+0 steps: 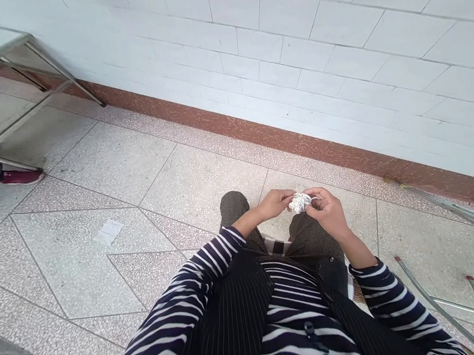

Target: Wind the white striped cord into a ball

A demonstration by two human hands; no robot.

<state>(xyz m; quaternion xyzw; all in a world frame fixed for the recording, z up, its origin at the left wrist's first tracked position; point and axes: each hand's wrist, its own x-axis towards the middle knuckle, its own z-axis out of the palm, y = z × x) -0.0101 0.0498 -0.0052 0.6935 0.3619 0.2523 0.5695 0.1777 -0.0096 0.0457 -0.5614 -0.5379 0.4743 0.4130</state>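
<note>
A small bundle of white cord (299,201), looped and bunched together, is held up above my knees between both hands. My left hand (277,202) pinches its left side with thumb and fingers. On the right side, my right hand (326,209) has its fingers closed around the edge of the bundle, thumb below and forefinger above. Fine turns of the cord are too small to follow. Beneath the hands are my legs in dark patterned trousers (234,207).
A metal-framed table (15,45) stands at upper left, with another person's red shoe (23,177) beside its leg. A white paper piece (109,232) lies on the floor. Metal tube legs (459,299) are at lower right, and pale cables or tubes (456,208) run along the tiled wall (332,37).
</note>
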